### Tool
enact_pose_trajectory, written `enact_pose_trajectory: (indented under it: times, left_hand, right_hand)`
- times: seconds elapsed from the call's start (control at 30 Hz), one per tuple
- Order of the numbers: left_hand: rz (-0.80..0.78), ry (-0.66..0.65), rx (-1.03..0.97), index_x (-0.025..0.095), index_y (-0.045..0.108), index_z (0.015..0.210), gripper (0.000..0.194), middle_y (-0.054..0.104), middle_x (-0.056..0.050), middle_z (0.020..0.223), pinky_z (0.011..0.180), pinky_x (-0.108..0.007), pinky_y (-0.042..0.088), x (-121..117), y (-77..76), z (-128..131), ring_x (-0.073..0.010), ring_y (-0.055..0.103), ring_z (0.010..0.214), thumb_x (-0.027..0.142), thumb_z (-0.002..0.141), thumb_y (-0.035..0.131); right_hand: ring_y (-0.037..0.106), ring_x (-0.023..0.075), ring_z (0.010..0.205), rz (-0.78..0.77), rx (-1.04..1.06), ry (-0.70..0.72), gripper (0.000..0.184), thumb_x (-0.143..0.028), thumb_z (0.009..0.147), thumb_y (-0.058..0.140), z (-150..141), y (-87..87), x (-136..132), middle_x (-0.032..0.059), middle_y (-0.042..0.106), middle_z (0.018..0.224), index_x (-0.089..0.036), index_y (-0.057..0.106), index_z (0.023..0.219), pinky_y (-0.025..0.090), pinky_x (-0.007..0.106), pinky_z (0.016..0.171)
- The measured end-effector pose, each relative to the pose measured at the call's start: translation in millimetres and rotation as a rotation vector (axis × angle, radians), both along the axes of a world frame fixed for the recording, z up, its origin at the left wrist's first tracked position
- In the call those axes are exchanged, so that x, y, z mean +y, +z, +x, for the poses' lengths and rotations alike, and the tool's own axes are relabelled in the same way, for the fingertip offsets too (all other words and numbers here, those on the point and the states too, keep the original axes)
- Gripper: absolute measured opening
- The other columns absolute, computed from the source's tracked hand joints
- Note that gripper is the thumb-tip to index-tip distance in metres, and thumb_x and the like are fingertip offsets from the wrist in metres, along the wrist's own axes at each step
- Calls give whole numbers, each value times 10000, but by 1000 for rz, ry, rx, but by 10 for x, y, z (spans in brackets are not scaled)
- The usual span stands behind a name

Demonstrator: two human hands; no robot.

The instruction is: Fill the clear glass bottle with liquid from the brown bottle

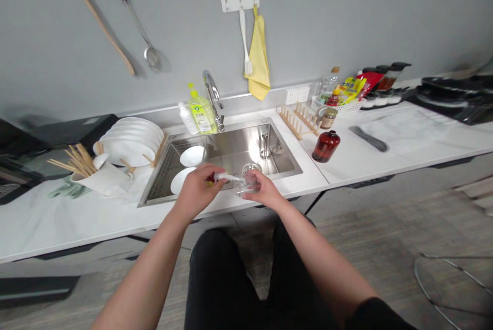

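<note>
In front of the sink, my right hand (264, 189) has its fingers wrapped round a clear, see-through container (243, 188). My left hand (202, 185) pinches a slim white stick-like piece (230, 177), whose far end reaches to the mouth of the clear container. Whether it goes inside, I cannot tell. A bit of yellow shows under my left fingers, too small to name. Just beyond my hands is the stainless steel sink (287, 165). White bowls (192, 156) sit on its left side, one partly hidden by my left hand.
A brown bottle (326, 146) stands right of the sink, near a wooden rack (300, 119) and a jar (328, 118). Behind the sink rise a faucet (213, 94) and a yellow-green soap bottle (202, 114). White plates (133, 137) and a chopstick holder (106, 178) occupy the left.
</note>
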State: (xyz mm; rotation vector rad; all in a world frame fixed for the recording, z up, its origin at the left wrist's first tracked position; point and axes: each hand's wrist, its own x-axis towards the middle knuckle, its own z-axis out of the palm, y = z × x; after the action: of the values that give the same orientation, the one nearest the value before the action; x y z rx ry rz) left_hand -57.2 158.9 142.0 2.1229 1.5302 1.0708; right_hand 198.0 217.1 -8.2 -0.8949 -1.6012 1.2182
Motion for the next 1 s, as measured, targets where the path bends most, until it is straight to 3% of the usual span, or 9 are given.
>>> enact_pose_trajectory:
  times: [0.3, 0.53, 0.73, 0.83, 0.93, 1.0]
  left_hand:
    - [-52, -80, 205, 214, 872, 1133, 210, 844, -75, 1086, 811, -359, 590, 90, 172, 156, -217, 748, 831, 250, 934, 815]
    - [-144, -186, 583, 205, 901, 1110, 199, 860, -124, 1084, 951, -433, 616, 251, 189, 542, -334, 820, 1010, 181, 958, 774]
    - [-145, -411, 486, 317, 860, 1338, 593, 857, -49, 1297, 1079, -380, 599, 334, 157, 461, -276, 811, 1205, -8, 881, 668]
    - [-113, -373, 479, 272, 802, 1432, 512, 823, -100, 1373, 1081, -403, 601, 325, 184, 422, -308, 788, 1252, 159, 933, 788]
    - [-139, -221, 621, 210, 823, 1313, 371, 849, -147, 1169, 967, -442, 607, 308, 194, 455, -359, 813, 1103, 458, 1042, 767]
    - [-182, -185, 721, 208, 841, 1208, 334, 845, -146, 1020, 895, -439, 596, 301, 189, 485, -363, 819, 1002, 481, 1095, 684]
  right_hand:
    - [773, 313, 1205, -27, -1, -4, 920, -422, 638, 1098, -8, -17, -7, 113, 762, 1428, -262, 690, 1447, 668, 447, 997]
    - [784, 296, 1137, -22, -7, 24, 837, -461, 657, 1103, -3, 57, -31, 96, 790, 1357, -261, 704, 1366, 660, 425, 957]
    - [770, 300, 1147, -21, 8, 25, 847, -492, 649, 1108, 2, 67, -22, 75, 789, 1283, -264, 712, 1363, 649, 416, 952]
    - [773, 293, 1126, -23, 10, 36, 840, -501, 665, 1103, 5, 67, -26, 85, 781, 1326, -266, 715, 1372, 647, 414, 950]
    - [778, 292, 1143, -30, -2, 37, 847, -500, 663, 1105, 3, 64, -33, 99, 774, 1385, -263, 710, 1374, 647, 407, 948]
    - [778, 293, 1143, -29, -10, 34, 844, -495, 667, 1102, -2, 57, -35, 101, 786, 1364, -254, 709, 1375, 646, 402, 936]
